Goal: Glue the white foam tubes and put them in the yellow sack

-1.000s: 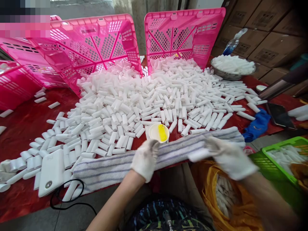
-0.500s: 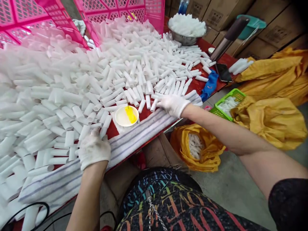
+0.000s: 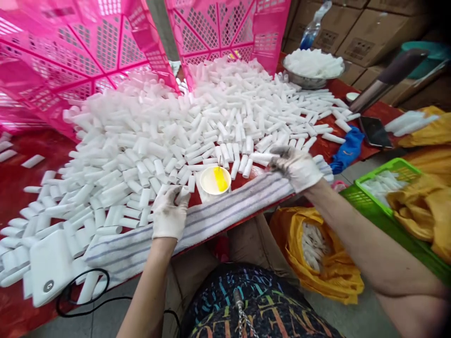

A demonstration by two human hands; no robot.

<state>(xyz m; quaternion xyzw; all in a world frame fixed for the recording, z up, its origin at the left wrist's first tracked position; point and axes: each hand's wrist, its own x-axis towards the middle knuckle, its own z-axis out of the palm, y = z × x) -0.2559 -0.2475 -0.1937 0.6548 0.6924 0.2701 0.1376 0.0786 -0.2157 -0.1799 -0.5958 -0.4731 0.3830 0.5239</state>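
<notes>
A big heap of short white plastic tubes [image 3: 197, 122] covers a red table [image 3: 42, 173]. My left hand [image 3: 171, 213], in a white glove, is closed round a white tube at the near edge of the heap, over a striped towel [image 3: 214, 218]. My right hand [image 3: 296, 165], also gloved, pinches another white tube lying at the right of the heap. Between the hands stands a small white cup [image 3: 214, 180] with yellow liquid and a stick in it.
Pink crates [image 3: 105, 42] lean at the back. A metal bowl [image 3: 310, 70] of tubes, a phone [image 3: 375, 131], a blue cloth [image 3: 347, 150]. A white power bank [image 3: 49, 267] with a black cable lies at left. Below right: a green basket [image 3: 398, 183], a yellow bag [image 3: 317, 249] of tubes.
Both hands left the towel and reached into the heap, each closing on a tube. The camera swung left then back, so the view shifted.
</notes>
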